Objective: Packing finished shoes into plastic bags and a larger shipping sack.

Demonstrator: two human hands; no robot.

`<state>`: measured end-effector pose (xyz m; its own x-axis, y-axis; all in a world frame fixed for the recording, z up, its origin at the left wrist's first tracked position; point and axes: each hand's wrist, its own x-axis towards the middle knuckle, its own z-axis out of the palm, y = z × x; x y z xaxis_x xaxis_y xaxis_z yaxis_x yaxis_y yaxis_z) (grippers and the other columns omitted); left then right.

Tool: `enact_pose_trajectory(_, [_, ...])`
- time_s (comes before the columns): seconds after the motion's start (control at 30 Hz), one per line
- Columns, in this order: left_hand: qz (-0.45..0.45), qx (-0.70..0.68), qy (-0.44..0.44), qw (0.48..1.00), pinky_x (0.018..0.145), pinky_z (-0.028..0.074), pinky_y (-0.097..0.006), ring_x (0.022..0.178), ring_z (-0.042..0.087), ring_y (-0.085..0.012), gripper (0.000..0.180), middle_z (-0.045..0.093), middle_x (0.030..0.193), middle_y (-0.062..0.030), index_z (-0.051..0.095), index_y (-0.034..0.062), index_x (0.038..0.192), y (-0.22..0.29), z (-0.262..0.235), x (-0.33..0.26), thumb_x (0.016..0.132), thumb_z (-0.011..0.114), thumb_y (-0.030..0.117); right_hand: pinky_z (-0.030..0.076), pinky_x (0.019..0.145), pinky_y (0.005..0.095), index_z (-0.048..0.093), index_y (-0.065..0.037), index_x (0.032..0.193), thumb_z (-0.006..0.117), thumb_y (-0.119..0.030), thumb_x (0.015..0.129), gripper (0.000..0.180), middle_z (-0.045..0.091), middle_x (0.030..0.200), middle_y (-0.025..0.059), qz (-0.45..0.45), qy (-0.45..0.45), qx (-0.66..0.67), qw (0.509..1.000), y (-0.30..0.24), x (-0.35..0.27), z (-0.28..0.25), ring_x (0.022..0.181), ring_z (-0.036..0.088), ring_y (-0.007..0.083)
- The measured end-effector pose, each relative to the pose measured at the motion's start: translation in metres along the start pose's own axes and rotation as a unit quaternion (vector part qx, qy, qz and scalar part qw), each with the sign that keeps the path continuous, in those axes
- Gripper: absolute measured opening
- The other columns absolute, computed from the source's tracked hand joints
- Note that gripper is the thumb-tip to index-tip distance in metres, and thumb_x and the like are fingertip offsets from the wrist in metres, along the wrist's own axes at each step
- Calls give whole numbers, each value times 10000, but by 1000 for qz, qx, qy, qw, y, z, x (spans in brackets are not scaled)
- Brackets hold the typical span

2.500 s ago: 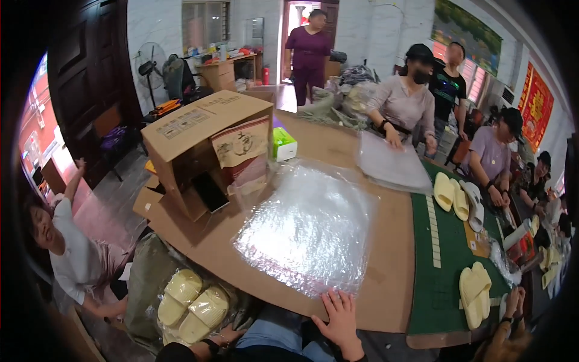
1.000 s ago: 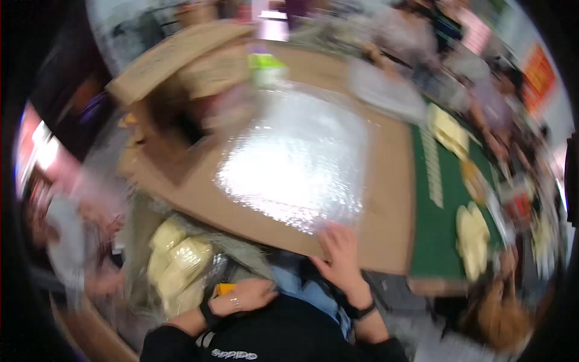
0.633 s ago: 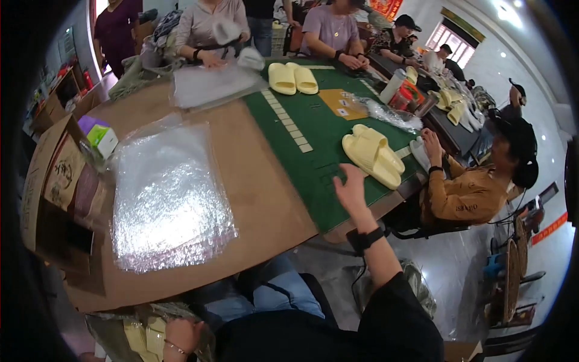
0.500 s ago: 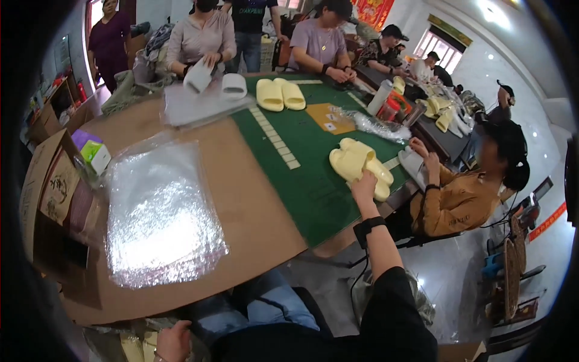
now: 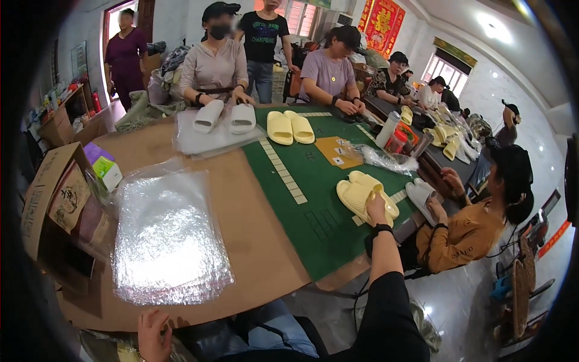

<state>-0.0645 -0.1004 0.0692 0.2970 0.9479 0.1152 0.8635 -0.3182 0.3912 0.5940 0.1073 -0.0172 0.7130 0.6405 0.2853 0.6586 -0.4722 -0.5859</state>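
Observation:
A pair of pale yellow slippers lies at the right side of the green mat. My right hand is closed on the slippers at their near side; its fingertips are partly hidden. Close to the table's front edge, my left hand holds nothing, its fingers loosely bent and apart. Just beyond it rests a stack of shiny clear plastic bags. Farther back on the mat stands another yellow pair of slippers.
Across the table, a person handles white slippers on a plastic sheet. On the right, a person in an orange-brown top holds a white slipper. An open cardboard box and a tissue pack stand at left. Crumpled plastic lies on the mat.
My left hand has risen from the bag below the table to the front edge. My right hand stays at the yellow slippers. The person opposite has set both white slippers down side by side.

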Motion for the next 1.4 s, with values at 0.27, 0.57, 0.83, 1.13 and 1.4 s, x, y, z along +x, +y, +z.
enact_pose_trajectory(0.27, [15,28,27,999,1005,291,-466,1201,338,-370,385,456,1256,-97,549,104,1091,-15,13,23,717,639,113,415,840,406,487,41,1120,425,-58,846,298,547,1073,248,-125,-52,-67,989,92,32,-15,1022,501,394])
enact_pose_trajectory(0.57, [43,114,-95,988,1042,174,-520,1307,248,-317,528,311,1401,-118,446,98,1251,-38,13,79,780,611,272,435,622,411,562,85,817,571,-239,814,324,590,785,248,-235,-205,-147,939,-21,-23,4,746,580,377])
enact_pose_trajectory(0.83, [52,65,-95,992,894,385,-438,1065,457,-349,461,474,1150,-130,477,75,1107,-81,49,95,701,661,191,413,547,394,570,82,696,572,-312,828,415,566,614,187,-299,-282,-104,905,-80,-105,19,567,560,266])
enact_pose_trajectory(1.13, [9,115,-99,988,955,348,-444,1161,419,-338,545,462,1244,-134,503,126,1174,-89,52,97,723,668,384,363,571,442,521,83,763,474,-169,841,268,491,662,243,-374,-257,-140,880,-99,-138,8,591,466,362])
enact_pose_trajectory(1.4, [48,212,-43,975,775,425,-347,847,585,-176,80,599,799,29,594,161,774,-109,64,122,714,558,200,406,612,444,556,67,746,485,-99,758,181,539,726,251,-439,-354,-12,826,-208,-262,-56,692,515,417])
